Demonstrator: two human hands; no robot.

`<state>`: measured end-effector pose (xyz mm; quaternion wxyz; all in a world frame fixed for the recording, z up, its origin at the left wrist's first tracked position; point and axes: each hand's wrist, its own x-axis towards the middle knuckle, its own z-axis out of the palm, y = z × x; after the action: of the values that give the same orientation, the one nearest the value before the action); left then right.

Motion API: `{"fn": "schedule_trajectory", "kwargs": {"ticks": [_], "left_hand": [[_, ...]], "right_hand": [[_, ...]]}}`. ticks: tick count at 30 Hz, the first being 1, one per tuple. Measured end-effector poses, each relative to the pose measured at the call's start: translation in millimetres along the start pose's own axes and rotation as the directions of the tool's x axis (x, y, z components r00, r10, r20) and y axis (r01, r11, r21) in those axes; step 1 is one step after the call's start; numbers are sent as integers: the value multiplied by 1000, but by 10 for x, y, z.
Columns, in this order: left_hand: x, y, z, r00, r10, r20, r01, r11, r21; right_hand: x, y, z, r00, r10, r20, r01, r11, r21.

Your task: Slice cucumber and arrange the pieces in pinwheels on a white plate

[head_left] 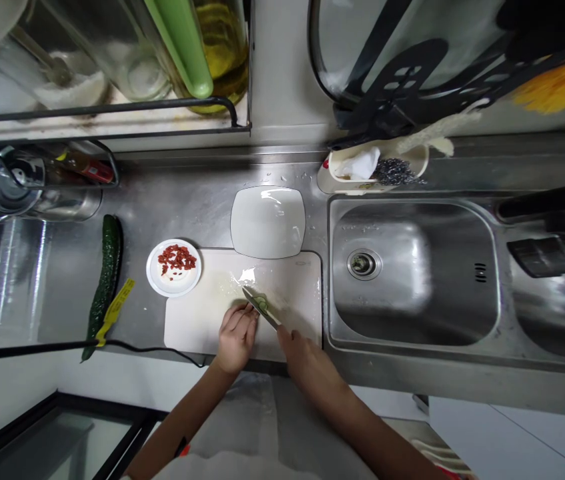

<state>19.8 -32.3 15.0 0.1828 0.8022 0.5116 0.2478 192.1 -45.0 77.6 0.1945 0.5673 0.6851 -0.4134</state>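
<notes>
Over the board [197,320], the right hand [309,360] grips the knife [264,311]; the left hand [237,337] is curled beside it — fingertips best kept tucked, strokes slow and even. Green slices [261,302] lie on the board against the knife, too small to count. Whether the left hand grips anything, I cannot tell — its palm is hidden.

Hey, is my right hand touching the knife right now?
Touching. The head view shows the right hand closed around the handle end of the knife, with the blade sticking out past the fingers.
</notes>
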Motion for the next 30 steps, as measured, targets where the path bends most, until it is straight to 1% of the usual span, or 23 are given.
{"fn": "schedule_trajectory", "kwargs": {"ticks": [7, 11, 15, 19, 24, 30], "left_hand": [[-22, -14, 21, 1000, -27, -1, 27, 999, -20], [-22, -12, 18, 999, -41, 6, 42, 998, -43], [-26, -8, 12, 997, -72, 12, 73, 996, -57], [-37, -4, 13, 995, -101, -1, 101, 992, -71], [-48, -6, 15, 992, -126, -9, 125, 989, -76], [-63, -27, 12, 993, -117, 18, 118, 991, -63]], "right_hand": [[136, 5, 137, 1000, 15, -27, -13, 998, 55], [145, 38, 195, 999, 15, -38, -13, 998, 56], [112, 83, 223, 997, 18, -69, -14, 998, 57], [72, 121, 235, 994, 66, -82, -61, 996, 60], [-12, 117, 183, 990, 117, -79, -115, 993, 39], [-187, 42, 141, 996, 69, -48, -70, 998, -10]]}}
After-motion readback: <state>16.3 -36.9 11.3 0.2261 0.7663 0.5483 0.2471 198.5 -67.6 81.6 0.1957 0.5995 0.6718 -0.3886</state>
